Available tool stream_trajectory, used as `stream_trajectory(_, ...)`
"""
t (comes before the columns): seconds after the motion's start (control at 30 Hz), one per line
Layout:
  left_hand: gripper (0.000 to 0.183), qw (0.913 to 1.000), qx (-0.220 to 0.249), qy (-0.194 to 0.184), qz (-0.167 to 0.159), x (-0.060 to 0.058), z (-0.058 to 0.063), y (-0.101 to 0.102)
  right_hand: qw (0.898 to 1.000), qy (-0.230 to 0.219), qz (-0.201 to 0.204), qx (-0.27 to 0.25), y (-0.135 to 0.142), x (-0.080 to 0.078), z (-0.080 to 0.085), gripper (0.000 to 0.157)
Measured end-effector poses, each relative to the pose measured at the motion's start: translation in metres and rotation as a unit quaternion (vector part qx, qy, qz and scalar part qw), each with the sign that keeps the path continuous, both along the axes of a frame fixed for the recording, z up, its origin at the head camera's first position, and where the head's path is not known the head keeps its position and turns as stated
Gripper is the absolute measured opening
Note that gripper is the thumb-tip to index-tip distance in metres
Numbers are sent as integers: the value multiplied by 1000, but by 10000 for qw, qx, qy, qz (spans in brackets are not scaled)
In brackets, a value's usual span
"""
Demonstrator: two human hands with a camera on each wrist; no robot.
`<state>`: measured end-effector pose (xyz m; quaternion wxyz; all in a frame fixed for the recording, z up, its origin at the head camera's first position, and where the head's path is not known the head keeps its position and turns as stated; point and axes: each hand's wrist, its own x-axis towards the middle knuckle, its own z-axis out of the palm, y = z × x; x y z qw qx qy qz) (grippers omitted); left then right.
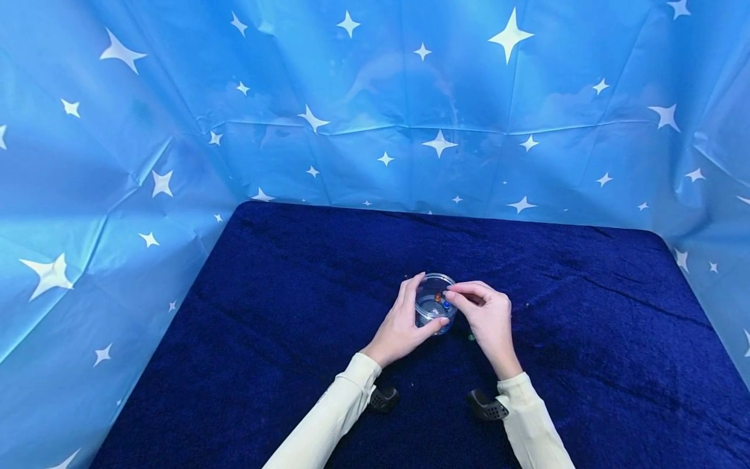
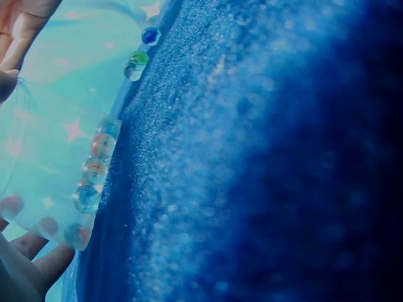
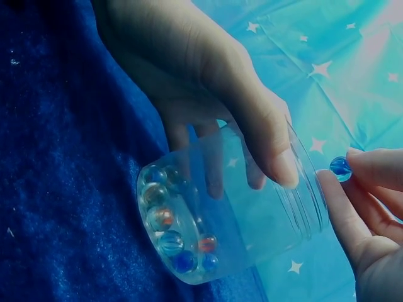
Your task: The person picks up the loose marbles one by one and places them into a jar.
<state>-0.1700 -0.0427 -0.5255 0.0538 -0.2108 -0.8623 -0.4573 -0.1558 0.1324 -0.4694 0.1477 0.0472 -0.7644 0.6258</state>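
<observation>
A clear plastic jar [image 3: 252,220] stands on the dark blue cloth with several glass marbles [image 3: 165,218] lying at its bottom. My left hand [image 1: 401,332] grips the jar's side, the thumb nearer me and the fingers around the far side. Between thumb and fingertips, my right hand [image 1: 491,319] pinches a blue marble [image 3: 340,168] right at the jar's open mouth. A green marble [image 2: 136,65] and another blue marble [image 2: 150,36] lie outside the jar on the cloth. In the head view, the green one is partly hidden beside the right hand.
The dark blue velvety cloth [image 1: 293,293] covers the table. Blue sheeting with white stars [image 1: 404,91] hangs behind and at both sides. Black devices [image 1: 487,405] sit at the insides of both wrists.
</observation>
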Motion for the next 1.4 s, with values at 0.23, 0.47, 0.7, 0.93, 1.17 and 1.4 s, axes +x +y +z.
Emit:
stream_trajectory(0.23, 90, 10000, -7, 33, -2, 0, 1, 0, 10000, 43, 82, 13, -4, -1, 0, 9)
stream_trajectory(0.47, 90, 10000, -36, 38, -5, 0, 1, -1, 9999, 51, 104, 1, -5, 0, 1, 9)
stream_trajectory(0.7, 89, 10000, -43, 77, -7, 1, 1, -1, 9999, 7, 104, 52, -6, 1, 2, 9)
stream_trajectory(0.93, 90, 10000, -27, 27, -6, 0, 1, 0, 9999, 2, 73, 97, -6, 1, 2, 9)
stream_trajectory(1.17, 90, 10000, -40, 32, -1, 0, 1, 0, 9999, 23, 93, 83, -5, 0, 1, 8)
stream_trajectory(1.4, 91, 10000, -35, -60, -11, 0, 2, 0, 10000, -32, 64, 49, -8, 3, 6, 8)
